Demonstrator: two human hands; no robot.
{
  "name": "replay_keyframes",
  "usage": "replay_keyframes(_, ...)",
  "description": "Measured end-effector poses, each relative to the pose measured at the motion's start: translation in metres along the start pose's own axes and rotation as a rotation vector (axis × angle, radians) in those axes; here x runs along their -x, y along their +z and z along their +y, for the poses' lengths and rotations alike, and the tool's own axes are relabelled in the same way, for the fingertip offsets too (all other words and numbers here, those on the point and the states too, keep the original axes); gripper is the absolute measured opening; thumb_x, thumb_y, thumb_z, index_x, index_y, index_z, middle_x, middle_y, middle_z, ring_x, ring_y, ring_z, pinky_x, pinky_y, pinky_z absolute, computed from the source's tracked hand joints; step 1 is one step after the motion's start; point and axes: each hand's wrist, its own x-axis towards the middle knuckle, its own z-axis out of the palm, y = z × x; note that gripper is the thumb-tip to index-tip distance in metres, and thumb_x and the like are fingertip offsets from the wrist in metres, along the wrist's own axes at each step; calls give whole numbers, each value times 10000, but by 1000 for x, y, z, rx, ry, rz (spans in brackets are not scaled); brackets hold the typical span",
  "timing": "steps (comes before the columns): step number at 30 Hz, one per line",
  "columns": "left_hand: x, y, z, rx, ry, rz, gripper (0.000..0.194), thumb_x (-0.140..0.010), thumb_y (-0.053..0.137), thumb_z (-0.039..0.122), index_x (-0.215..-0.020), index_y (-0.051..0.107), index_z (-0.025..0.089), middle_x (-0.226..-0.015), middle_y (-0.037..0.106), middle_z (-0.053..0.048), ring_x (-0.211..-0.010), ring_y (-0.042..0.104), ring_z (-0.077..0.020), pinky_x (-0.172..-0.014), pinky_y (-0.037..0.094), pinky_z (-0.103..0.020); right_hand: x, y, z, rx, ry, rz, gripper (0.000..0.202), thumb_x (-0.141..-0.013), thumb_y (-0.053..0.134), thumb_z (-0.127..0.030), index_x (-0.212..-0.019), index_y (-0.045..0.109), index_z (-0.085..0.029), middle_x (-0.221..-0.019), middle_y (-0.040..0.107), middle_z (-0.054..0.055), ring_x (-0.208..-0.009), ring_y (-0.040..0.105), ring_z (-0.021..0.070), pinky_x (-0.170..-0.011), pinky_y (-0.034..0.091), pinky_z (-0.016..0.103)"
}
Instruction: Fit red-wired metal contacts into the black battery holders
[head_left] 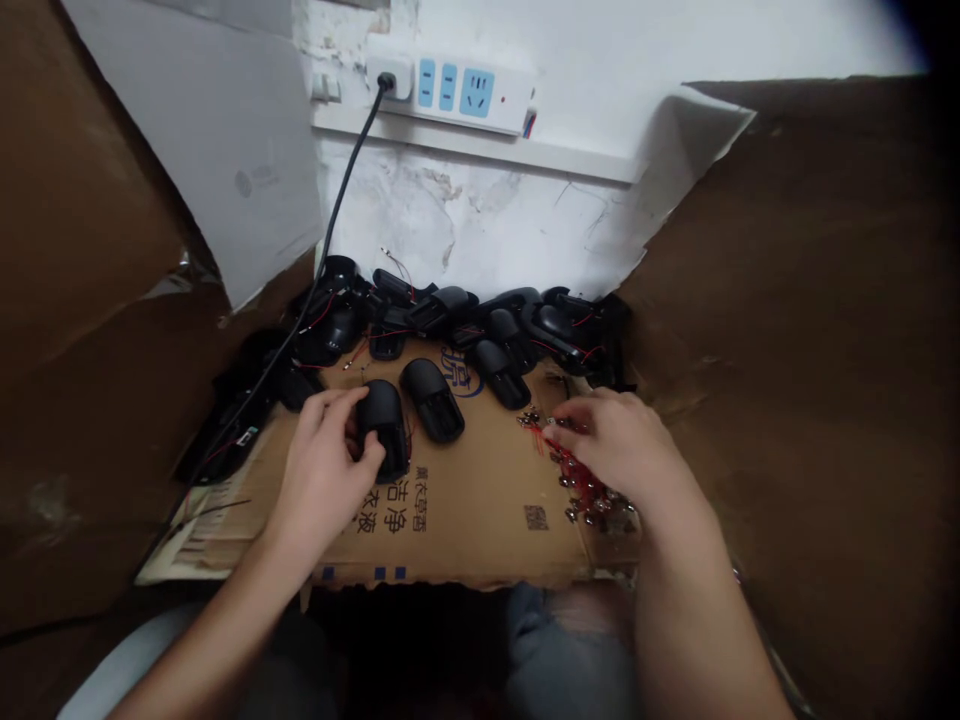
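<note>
A black computer mouse shell (382,415) lies on the cardboard with its open recess towards me. My left hand (330,450) grips its left side between thumb and fingers. Just right of it rests a second black mouse shell (433,400), touched by neither hand. At the right, my right hand (611,435) is pinched over a heap of small shiny metal parts with red wires (592,490). A tiny metal piece seems to be between its thumb and forefinger, partly hidden by the fingers.
Several more black mouse shells (499,372), some trailing thin red wires, are piled along the wall. A black cable (349,170) runs from the power strip (465,90) down the left side. Brown cardboard walls (787,300) flank the printed cardboard surface (480,510).
</note>
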Motion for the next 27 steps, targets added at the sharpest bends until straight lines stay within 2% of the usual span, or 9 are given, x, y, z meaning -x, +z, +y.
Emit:
replay_keyframes(3, -5, -2, 8, 111, -115, 41, 524, -821, 725, 273, -1343, 749, 226, -1371, 671, -101, -830, 733, -190, -815, 669, -389, 5, 7, -7, 38, 27, -82, 256, -904, 820, -481, -1044, 873, -272, -1101, 787, 116, -1074, 686, 350, -863, 477, 424)
replay_keyframes(7, -9, -15, 23, 454, -248, 137, 510, -789, 769, 287, -1295, 771, 222, -1322, 697, -86, -918, 738, -193, -885, 649, -367, 2, 15, -26, 63, 67, -91, 163, -941, 735, -340, -985, 865, -253, -1104, 811, 121, -1109, 711, 364, -928, 465, 458)
replay_keyframes(9, 0, -17, 39, 667, -282, 42, 503, -810, 750, 272, -1311, 741, 220, -1263, 716, -84, -1023, 743, -222, -915, 642, -369, -1, 16, -29, 55, 106, -98, 187, -953, 684, -300, -987, 860, -247, -1092, 821, 123, -1070, 729, 359, -911, 462, 458)
replay_keyframes(12, 25, -4, 64, 787, -219, -225, 517, -847, 667, 199, -1359, 711, 255, -1264, 705, -89, -1109, 733, -250, -946, 637, -409, -4, 18, -26, 37, 145, -50, 216, -961, 642, -297, -1010, 842, -230, -1082, 817, 133, -1029, 729, 349, -867, 461, 442)
replay_keyframes(15, 46, 21, 75, 562, -105, -340, 519, -873, 606, 131, -1347, 736, 298, -1295, 623, -85, -1102, 693, -237, -975, 622, -433, -3, 20, -19, -15, 134, 78, 172, -938, 611, -251, -913, 775, -204, -1071, 790, 139, -1031, 703, 334, -860, 458, 425)
replay_keyframes(17, 49, 37, 72, 406, 3, -305, 533, -885, 596, 95, -1361, 727, 294, -1272, 581, -86, -1133, 659, -243, -1040, 594, -460, -2, 20, -16, -110, 111, 159, 136, -915, 588, -214, -851, 706, -203, -1008, 767, 132, -980, 687, 312, -840, 454, 412)
replay_keyframes(20, 43, 51, 63, 296, 124, -192, 518, -951, 557, 85, -1431, 659, 252, -1280, 542, -108, -1179, 633, -249, -1103, 557, -474, 2, 19, -23, -405, 79, 180, 123, -953, 564, -270, -891, 659, -222, -834, 714, 60, -760, 637, 245, -708, 428, 366)
replay_keyframes(24, 34, 47, 54, 191, 123, -148, 449, -1033, 559, 182, -1476, 592, 245, -1289, 554, -125, -1135, 651, -262, -1031, 584, -469, 16, 20, -50, -773, -95, 131, 194, -1019, 574, -378, -974, 685, -225, -870, 683, 37, -747, 617, 213, -610, 406, 315)
replay_keyframes(27, 29, 32, 50, 132, 236, -139, 498, -1005, 643, 215, -1498, 586, 244, -1350, 608, -145, -1249, 617, -322, -1095, 542, -535, 29, 23, -73, -750, -294, 103, 178, -1057, 558, -303, -1012, 709, -221, -966, 661, 57, -877, 641, 222, -712, 474, 329)
